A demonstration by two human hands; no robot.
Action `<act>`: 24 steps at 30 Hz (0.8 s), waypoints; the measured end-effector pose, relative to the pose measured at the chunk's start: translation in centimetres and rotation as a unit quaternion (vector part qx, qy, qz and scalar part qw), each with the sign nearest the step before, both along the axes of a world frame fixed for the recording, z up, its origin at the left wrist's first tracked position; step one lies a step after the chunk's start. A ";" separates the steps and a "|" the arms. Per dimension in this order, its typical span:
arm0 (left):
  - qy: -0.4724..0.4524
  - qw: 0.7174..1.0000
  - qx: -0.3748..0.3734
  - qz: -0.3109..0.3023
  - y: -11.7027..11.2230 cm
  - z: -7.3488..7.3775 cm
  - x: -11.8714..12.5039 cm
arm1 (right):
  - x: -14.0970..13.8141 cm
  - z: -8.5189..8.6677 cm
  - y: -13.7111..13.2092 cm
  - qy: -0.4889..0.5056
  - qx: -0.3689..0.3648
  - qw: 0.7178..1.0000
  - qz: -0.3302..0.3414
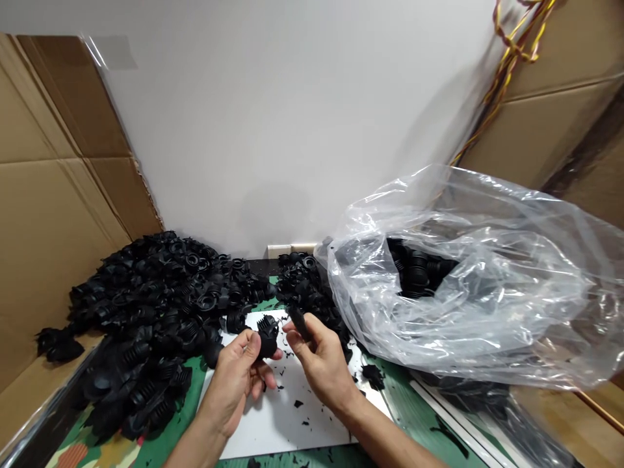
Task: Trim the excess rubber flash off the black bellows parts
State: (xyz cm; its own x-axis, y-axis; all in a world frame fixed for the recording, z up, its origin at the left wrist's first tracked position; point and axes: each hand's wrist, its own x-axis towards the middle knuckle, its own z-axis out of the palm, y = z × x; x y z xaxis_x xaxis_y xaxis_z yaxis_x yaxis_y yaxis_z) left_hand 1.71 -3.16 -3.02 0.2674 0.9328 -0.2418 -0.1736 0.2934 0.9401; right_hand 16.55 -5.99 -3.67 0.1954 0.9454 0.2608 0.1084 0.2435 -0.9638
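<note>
My left hand (pixel 234 370) grips a black rubber bellows part (pixel 267 339) with ragged, torn-looking edges. My right hand (pixel 319 364) pinches a narrow black rubber piece (pixel 298 323) between thumb and fingers, just right of the bellows. Both hands are over a white board (pixel 287 422) scattered with small black rubber scraps. A large heap of similar black rubber bellows parts (pixel 156 305) lies to the left, touching the board's far left side. A larger black scrap (pixel 373 376) lies beyond my right hand.
A clear plastic bag (pixel 468 286) holding more black parts bulges at the right. The board sits on a green cutting mat (pixel 185 416). Cardboard sheets (pixel 53 195) line the left side, with more cardboard (pixel 550 130) at right. Yellow-red cables (pixel 507 71) hang at upper right.
</note>
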 end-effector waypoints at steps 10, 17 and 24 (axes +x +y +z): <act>0.019 1.000 -0.017 0.001 0.1 0.2 0.2 | 1.6 0.5 0.5 0.045 0.023 0.999 0.019; 0.108 0.994 0.026 0.026 0.2 -0.7 0.3 | 0.2 0.6 0.5 -0.070 -0.098 0.993 0.016; 0.218 0.951 0.208 0.068 -0.1 -0.4 0.2 | -1.8 0.6 1.4 0.082 -0.101 0.992 -0.003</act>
